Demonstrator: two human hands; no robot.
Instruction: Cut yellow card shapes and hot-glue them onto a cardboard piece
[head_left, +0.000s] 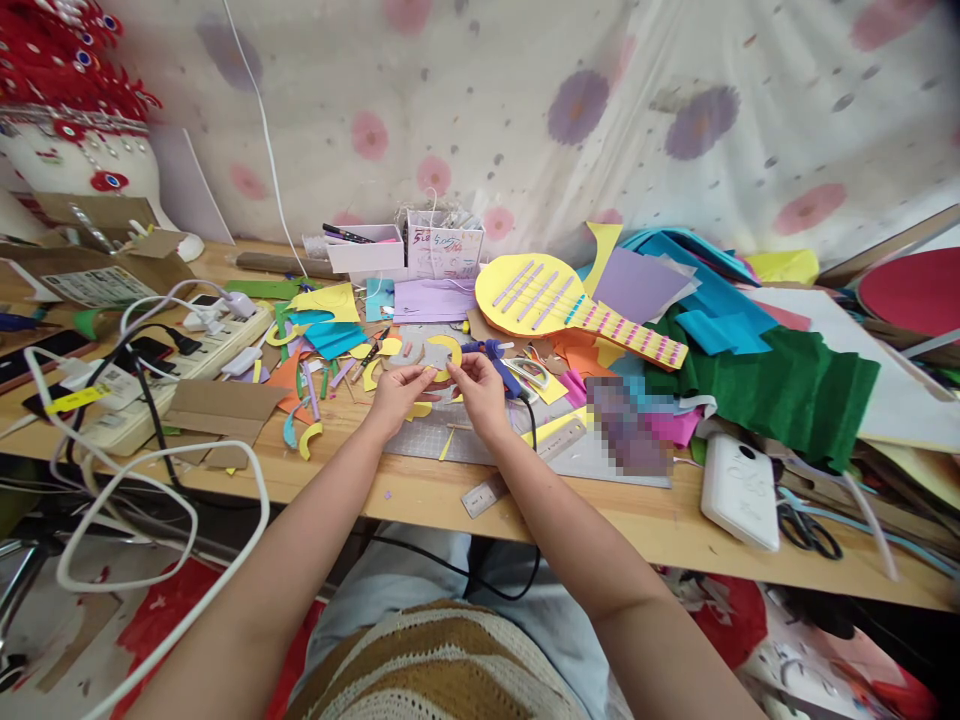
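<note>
Over the grey cutting mat (420,440), my left hand (403,395) and my right hand (481,393) are close together, fingertips pinched on a yellow crescent-shaped cutout (450,348). Its curved upper end sticks up between the hands; the rest is partly hidden by my fingers. Just right of my right hand lies a blue glue gun (511,382) with a black cord. Yellow scraps (391,346) and a black pen (375,348) lie beyond my left hand. A metal ruler (484,496) rests partly under my right forearm.
A yellow paper lute (525,290) lies behind the mat. Green crepe paper (780,375), a white power bank (741,490) and scissors (808,530) are at right. At left are a power strip (217,345), looping white cable (259,500) and cardboard (225,405). White boxes (367,255) stand behind.
</note>
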